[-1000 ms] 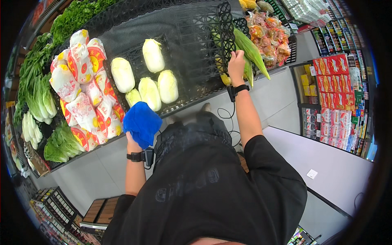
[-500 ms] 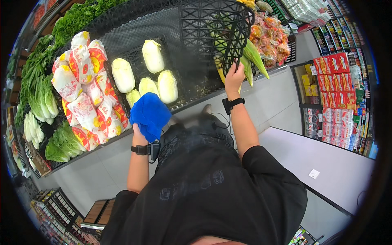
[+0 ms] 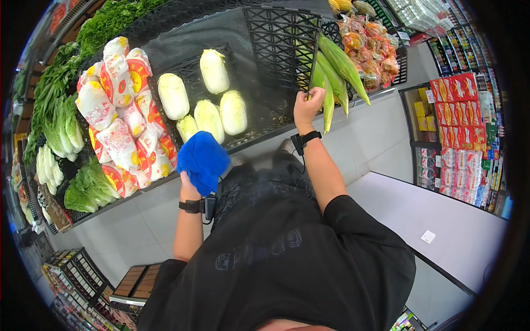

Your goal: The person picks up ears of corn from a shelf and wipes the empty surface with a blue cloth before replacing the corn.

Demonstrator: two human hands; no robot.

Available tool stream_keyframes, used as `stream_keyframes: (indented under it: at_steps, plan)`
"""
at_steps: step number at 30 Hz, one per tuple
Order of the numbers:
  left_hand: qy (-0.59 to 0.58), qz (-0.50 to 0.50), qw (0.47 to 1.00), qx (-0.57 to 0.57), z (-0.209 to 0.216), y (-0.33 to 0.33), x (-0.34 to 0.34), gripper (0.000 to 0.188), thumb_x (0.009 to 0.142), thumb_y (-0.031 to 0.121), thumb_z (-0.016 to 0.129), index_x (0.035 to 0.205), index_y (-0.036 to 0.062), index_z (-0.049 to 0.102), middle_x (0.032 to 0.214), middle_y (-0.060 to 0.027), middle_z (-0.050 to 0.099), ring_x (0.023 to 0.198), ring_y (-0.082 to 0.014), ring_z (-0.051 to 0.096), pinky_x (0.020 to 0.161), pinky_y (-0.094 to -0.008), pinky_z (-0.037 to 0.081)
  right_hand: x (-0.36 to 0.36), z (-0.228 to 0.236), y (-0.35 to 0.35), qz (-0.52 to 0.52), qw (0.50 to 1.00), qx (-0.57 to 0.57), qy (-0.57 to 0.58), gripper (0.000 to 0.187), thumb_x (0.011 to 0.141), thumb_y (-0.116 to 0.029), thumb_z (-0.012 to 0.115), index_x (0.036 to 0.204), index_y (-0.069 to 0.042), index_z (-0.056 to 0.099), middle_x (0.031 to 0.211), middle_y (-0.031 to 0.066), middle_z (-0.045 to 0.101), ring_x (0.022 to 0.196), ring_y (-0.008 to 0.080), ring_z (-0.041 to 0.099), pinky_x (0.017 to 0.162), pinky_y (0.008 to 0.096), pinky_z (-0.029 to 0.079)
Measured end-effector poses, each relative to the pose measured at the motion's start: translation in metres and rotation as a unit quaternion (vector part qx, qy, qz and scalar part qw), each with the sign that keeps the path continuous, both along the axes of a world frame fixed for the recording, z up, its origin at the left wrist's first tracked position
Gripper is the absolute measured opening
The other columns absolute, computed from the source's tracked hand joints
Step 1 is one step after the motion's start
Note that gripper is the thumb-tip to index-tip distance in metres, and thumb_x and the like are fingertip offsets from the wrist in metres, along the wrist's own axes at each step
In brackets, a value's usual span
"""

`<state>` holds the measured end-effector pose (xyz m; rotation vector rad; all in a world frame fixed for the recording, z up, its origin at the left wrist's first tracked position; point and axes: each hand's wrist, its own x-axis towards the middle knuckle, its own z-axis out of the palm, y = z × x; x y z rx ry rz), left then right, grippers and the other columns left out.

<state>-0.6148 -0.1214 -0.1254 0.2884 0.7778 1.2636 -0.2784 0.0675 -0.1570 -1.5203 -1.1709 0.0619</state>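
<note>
Beside the black crate (image 3: 279,49), our right hand (image 3: 309,107) is curling its fingers near green corn (image 3: 327,88), clamped on what we cannot tell. Left of the crate, our left hand (image 3: 188,186) is clamping its fingers on a blue cloth (image 3: 203,163); white wrappers (image 3: 118,140) are showing red-and-yellow printing.

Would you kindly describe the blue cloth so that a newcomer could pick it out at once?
Find the black vegetable display across the top, then the pale cabbages on it, left of centre. Just below them in the picture, the left hand holds the blue cloth. Its plain bright blue sets it apart from the cabbages and nearby wrapped bundles.
</note>
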Motion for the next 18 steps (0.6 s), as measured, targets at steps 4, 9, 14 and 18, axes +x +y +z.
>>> stream_keyframes:
  at_steps: [4,9,14,18]
  plan:
    - [0.019,-0.011,1.000,-0.013,0.010,0.000,-0.002,0.065,0.098,0.050,0.036,0.146,0.0057,0.033,0.144,-0.0119,0.043,0.131,-0.0285,0.043,0.109,-0.0428,0.035,0.009,-0.002,-0.001,0.000,0.998,-0.027,-0.052,0.022,0.069,0.005,0.057,0.078,-0.002,0.038,0.084,0.0124,0.040,0.075,0.0297,0.042,0.068,0.0398,0.037]
    - [0.017,0.024,0.997,-0.066,-0.008,-0.009,-0.016,0.065,0.098,0.051,0.036,0.145,0.0059,0.035,0.142,-0.0120,0.045,0.127,-0.0276,0.046,0.107,-0.0416,0.037,0.005,-0.012,0.002,0.024,0.995,0.052,0.085,0.013,0.083,-0.002,0.059,0.091,-0.002,0.048,0.094,0.0141,0.047,0.082,0.0297,0.048,0.073,0.0385,0.043]
    - [0.035,0.022,0.997,-0.069,-0.024,-0.015,-0.029,0.065,0.098,0.052,0.034,0.145,0.0058,0.035,0.141,-0.0120,0.046,0.127,-0.0273,0.046,0.106,-0.0410,0.038,0.021,-0.004,-0.006,0.035,0.994,-0.071,-0.082,0.044,0.095,-0.002,0.046,0.138,-0.001,0.042,0.114,0.0174,0.051,0.102,0.0338,0.052,0.086,0.0392,0.045]
    - [0.003,0.001,0.999,-0.047,-0.027,-0.008,-0.035,0.066,0.098,0.052,0.034,0.145,0.0059,0.034,0.142,-0.0120,0.045,0.128,-0.0278,0.046,0.107,-0.0417,0.038,0.011,0.008,-0.012,0.040,0.994,-0.048,-0.086,0.046,0.095,-0.003,0.043,0.141,-0.002,0.040,0.129,0.0196,0.049,0.115,0.0359,0.051,0.096,0.0389,0.043]
